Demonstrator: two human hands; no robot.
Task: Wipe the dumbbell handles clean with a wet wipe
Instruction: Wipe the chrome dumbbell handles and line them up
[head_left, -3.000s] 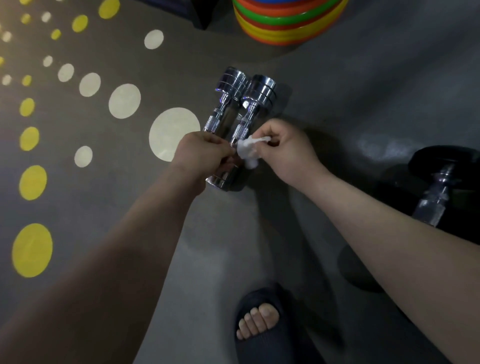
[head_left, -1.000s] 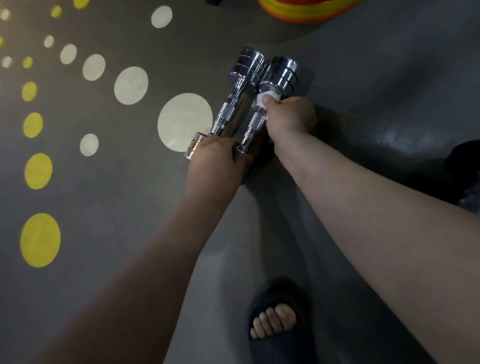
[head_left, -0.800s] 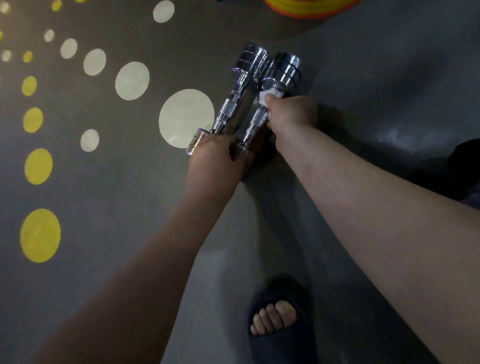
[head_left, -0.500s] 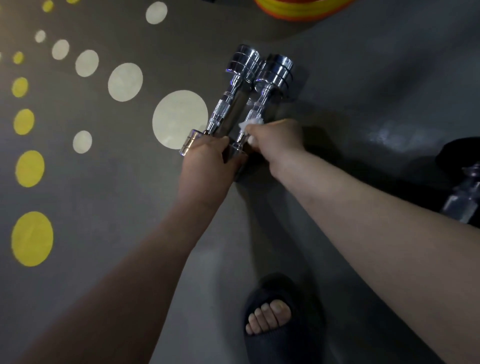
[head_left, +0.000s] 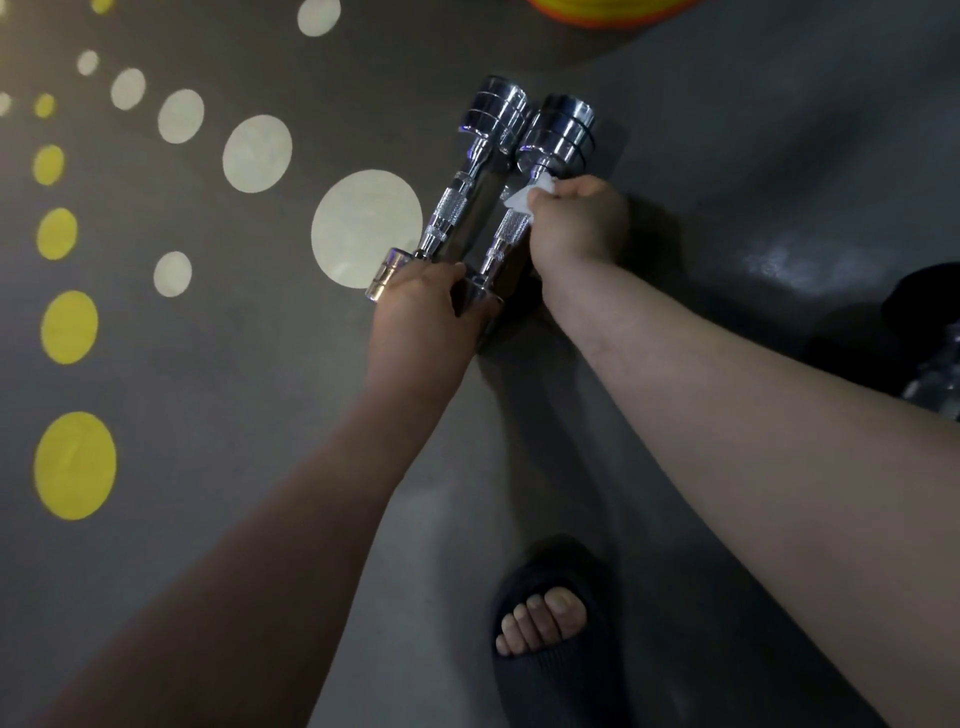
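two chrome dumbbells (head_left: 485, 117) | knurled handles (head_left: 451, 208) | right hand (head_left: 576, 226) pinches crumpled wipe (head_left: 525, 197)

The floor (head_left: 779, 130) is dark grey and smooth. Pale white dots (head_left: 366, 228) and yellow dots (head_left: 74, 465) run across its left side, shrinking toward the far corner. A dull sheen of light (head_left: 810, 265) lies at right. A yellow-and-orange rounded object (head_left: 608, 10) cuts the top edge.

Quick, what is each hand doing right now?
Left hand: closed, gripping the near ends of the dumbbells.
Right hand: closed, holding the wipe against one handle.
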